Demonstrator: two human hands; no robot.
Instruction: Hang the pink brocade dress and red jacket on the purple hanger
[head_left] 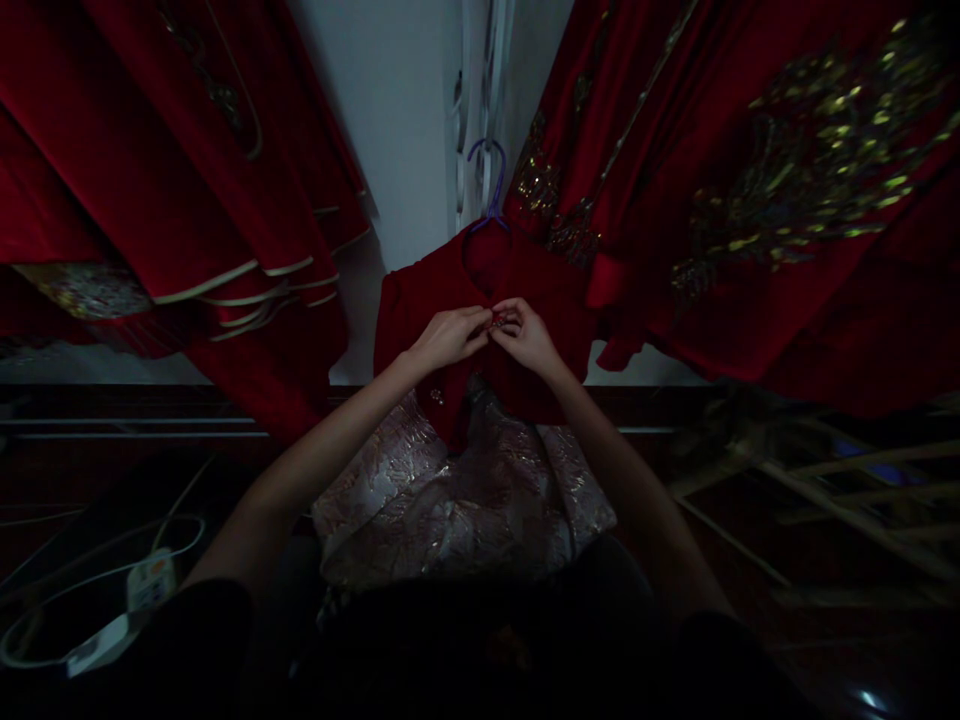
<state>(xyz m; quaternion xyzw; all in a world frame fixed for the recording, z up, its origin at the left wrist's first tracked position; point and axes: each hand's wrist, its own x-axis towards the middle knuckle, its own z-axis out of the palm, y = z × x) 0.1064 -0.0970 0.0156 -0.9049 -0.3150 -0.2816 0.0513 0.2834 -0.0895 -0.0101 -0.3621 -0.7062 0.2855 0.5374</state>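
Head: two hands [452, 337] [528, 340] on one jacket [442, 285]

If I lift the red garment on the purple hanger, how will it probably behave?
The red garment would likely flop, because its cloth hangs loose at the lower front. It might also swing, since it appears to hang from the purple hanger.

Red jacket [412, 300] looks matt cloth; patterned fabric [502, 480] crinkled, metallic sheen; hanger [496, 195] looks plastic; sequins [851, 105] glossy.
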